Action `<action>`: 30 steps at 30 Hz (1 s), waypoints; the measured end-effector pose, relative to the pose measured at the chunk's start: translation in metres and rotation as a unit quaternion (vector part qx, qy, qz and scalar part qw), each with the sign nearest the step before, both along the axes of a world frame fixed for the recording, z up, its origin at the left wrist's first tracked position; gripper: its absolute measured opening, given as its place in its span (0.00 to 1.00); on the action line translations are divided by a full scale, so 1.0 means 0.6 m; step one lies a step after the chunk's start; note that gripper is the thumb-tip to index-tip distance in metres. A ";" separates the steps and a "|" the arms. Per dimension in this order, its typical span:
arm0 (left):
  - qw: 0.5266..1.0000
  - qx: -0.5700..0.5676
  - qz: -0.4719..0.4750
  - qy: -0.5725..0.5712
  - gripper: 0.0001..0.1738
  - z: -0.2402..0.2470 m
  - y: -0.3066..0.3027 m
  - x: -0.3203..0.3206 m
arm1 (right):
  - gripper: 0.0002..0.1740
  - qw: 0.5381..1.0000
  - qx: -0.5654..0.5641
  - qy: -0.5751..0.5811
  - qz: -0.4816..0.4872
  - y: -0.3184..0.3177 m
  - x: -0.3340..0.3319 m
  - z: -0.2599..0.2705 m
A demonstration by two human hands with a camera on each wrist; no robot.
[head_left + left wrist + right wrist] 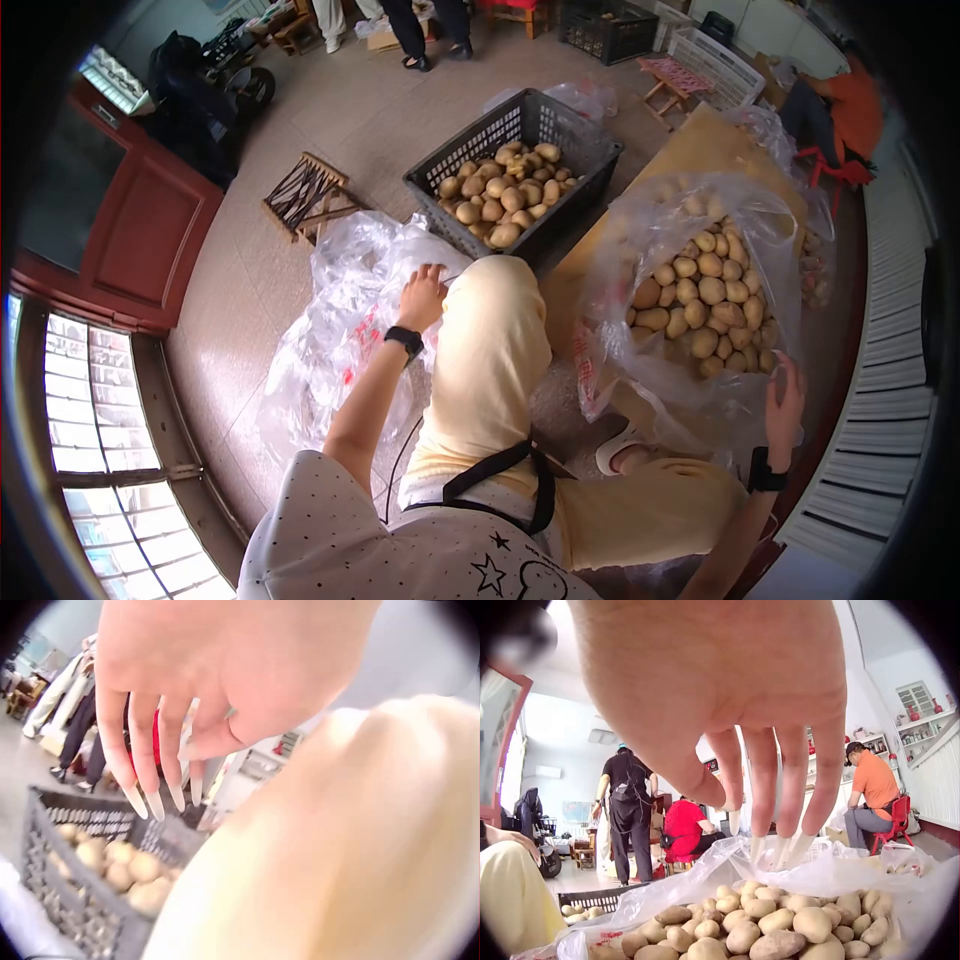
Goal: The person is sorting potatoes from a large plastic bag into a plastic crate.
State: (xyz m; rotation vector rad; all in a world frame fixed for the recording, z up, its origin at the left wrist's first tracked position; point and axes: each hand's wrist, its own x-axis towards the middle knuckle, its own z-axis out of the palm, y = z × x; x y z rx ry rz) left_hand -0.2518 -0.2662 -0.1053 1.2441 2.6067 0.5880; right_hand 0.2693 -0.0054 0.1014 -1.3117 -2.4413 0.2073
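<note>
Many potatoes [712, 290] [776, 922] lie in an open clear plastic bag [640, 215] [660, 900]. My right hand [785, 405] [720, 697] is at the bag's near right edge, fingers loosely extended; whether the fingertips touch the plastic I cannot tell. More potatoes [505, 190] [120, 866] fill part of a black crate [560, 215] [97, 900] beyond my knee. Beside the left knee, over crumpled clear plastic [340, 290], is my left hand [423, 298] [225, 667], its fingers relaxed and holding nothing.
Brown cardboard [690, 150] lies under the bag. A small folding stool [305, 195] stands left of the crate. Behind are another stool [675, 85], a black crate [605, 30] and a white one [715, 65]. A person in orange [850, 110] [871, 784] sits at the right; others are farther back.
</note>
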 end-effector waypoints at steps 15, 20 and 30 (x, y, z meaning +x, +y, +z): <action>0.756 0.151 0.405 -0.492 0.61 -0.241 -0.129 0.001 | 0.28 0.999 0.035 0.001 0.009 0.016 0.004 -0.036; 0.770 0.034 0.335 -0.542 0.39 -0.234 -0.122 -0.023 | 0.29 0.999 0.046 0.007 -0.017 0.008 0.006 -0.037; 0.836 -0.036 0.520 -0.175 0.32 -0.414 -0.302 -0.002 | 0.33 0.997 0.007 0.074 0.018 0.041 0.054 -0.085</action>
